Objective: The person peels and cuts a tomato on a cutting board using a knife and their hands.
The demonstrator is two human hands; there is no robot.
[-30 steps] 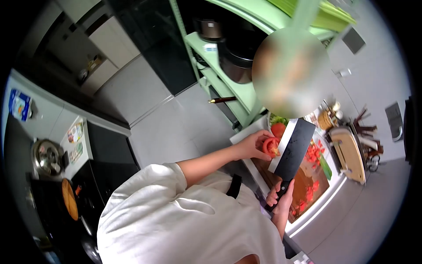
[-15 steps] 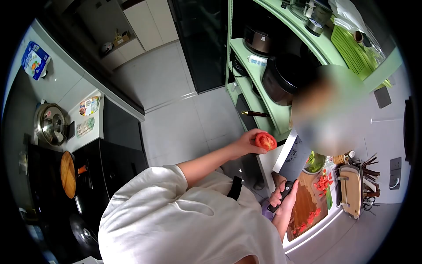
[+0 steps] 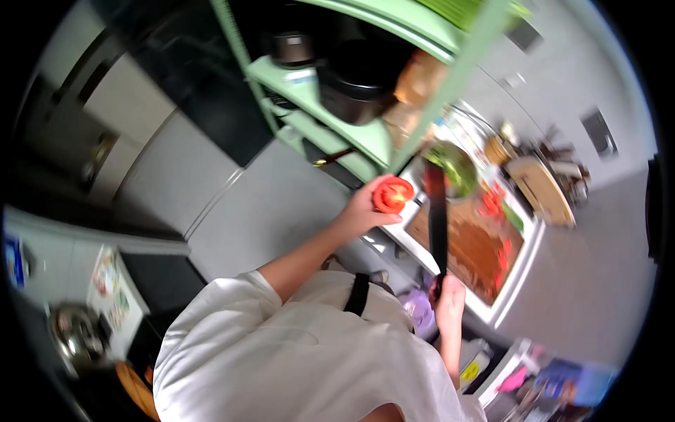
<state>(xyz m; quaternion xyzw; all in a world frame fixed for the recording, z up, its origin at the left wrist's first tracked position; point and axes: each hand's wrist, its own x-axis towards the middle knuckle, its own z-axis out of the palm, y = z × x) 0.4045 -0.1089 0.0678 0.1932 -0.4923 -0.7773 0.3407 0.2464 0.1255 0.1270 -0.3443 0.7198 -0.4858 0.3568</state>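
Note:
Cut side up, a tomato half (image 3: 392,195) is held in my left hand (image 3: 364,211), its fingers wrapped round the edge. My right hand (image 3: 448,299) grips the handle of a cleaver (image 3: 437,225), whose blade points away from me and is seen nearly edge-on. The blade hangs over the left part of a wet wooden cutting board (image 3: 467,235). Red chopped pieces (image 3: 492,200) lie along the board's right side near a green vegetable piece (image 3: 512,217). Behind the board a bowl (image 3: 464,176) holds green leaves, partly hidden by the blade.
A green shelf (image 3: 330,112) with a dark cooker (image 3: 355,88) stands ahead. Upright boards (image 3: 540,190) lean at the right by the wall. A lidded pan (image 3: 77,332) is at the left. Below the counter is a purple object (image 3: 419,309).
The view has swung, shifting the counter and shelf left in the picture. The cleaver has turned from showing its broad face to nearly edge-on. The tomato half stays in my left hand.

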